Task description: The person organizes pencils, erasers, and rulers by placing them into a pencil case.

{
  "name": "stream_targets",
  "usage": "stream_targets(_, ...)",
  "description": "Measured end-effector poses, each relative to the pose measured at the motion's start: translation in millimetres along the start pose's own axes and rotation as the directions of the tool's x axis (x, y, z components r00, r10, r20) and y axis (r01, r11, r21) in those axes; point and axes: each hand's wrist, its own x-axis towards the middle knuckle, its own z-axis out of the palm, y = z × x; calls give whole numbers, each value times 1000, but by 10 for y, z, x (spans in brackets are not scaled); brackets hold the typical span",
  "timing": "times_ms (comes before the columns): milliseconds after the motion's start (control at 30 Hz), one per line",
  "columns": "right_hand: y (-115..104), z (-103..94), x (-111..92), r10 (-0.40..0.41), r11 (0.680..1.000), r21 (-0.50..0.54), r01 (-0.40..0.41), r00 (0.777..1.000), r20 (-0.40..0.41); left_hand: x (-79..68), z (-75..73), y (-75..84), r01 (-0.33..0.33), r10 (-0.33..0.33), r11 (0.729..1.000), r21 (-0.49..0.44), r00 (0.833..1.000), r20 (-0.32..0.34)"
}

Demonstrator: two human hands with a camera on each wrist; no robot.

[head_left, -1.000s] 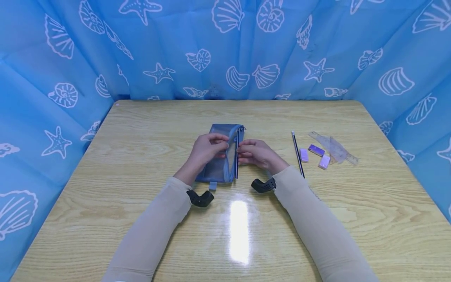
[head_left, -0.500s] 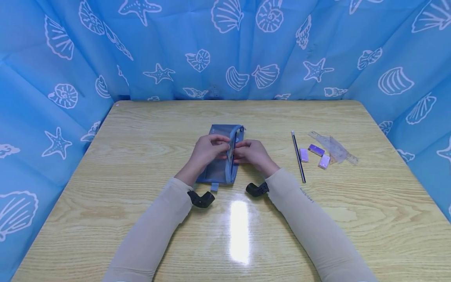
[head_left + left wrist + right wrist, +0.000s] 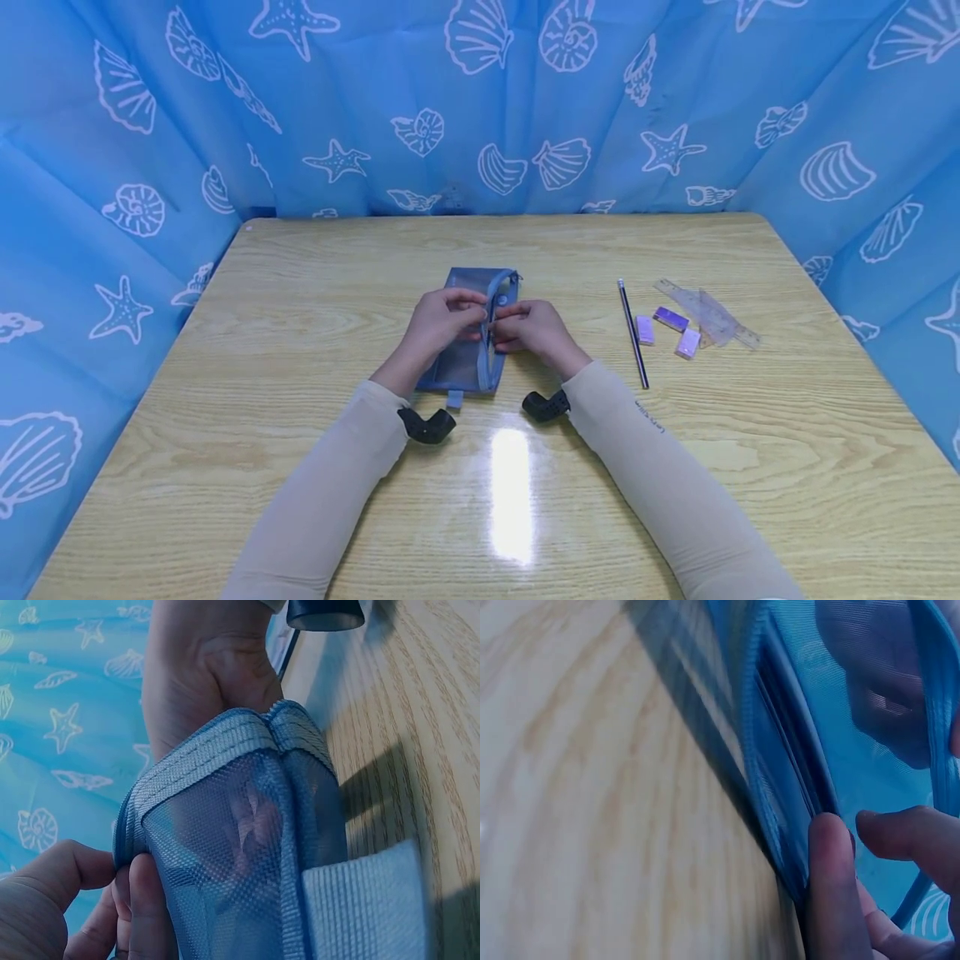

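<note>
A blue mesh zip pouch [image 3: 461,362] stands on the table with its zipped mouth spread apart. My left hand [image 3: 444,321] pinches one edge of that mouth between thumb and fingers; in the left wrist view the mesh [image 3: 225,825] and its pale woven band show close up. My right hand [image 3: 534,327] reaches into the opening from the right. There its fingers pinch a dark striped pencil [image 3: 799,727], which lies lengthwise inside the pouch against its side. One more finger of this hand [image 3: 889,836] stands apart from the pencil.
To the right lie another black pencil [image 3: 633,333], a purple eraser [image 3: 671,318], two pale lilac erasers, one nearer the pencil [image 3: 645,330] and one farther right [image 3: 687,343], and overlapping clear rulers [image 3: 708,312]. A blue shell-print curtain [image 3: 420,167] rises behind the table.
My right hand has moved left with the pencil, from beside the pouch into its open mouth. My left hand keeps its place on the edge.
</note>
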Motion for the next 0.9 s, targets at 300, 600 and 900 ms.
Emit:
stream_targets(300,-75,-216,-31,43,999,18,-44,998,49,14,-2,-29,-18,18,999,-29,1000,3)
stream_targets(600,-267,-786,-166,11,951,-308,-35,997,-78,-9,-17,-11,-26,27,998,-53,1000,8)
stream_targets(900,-256,-1244,-300,-68,762,-627,-159,944,-322,-7,-22,-6,-31,31,999,-40,999,7)
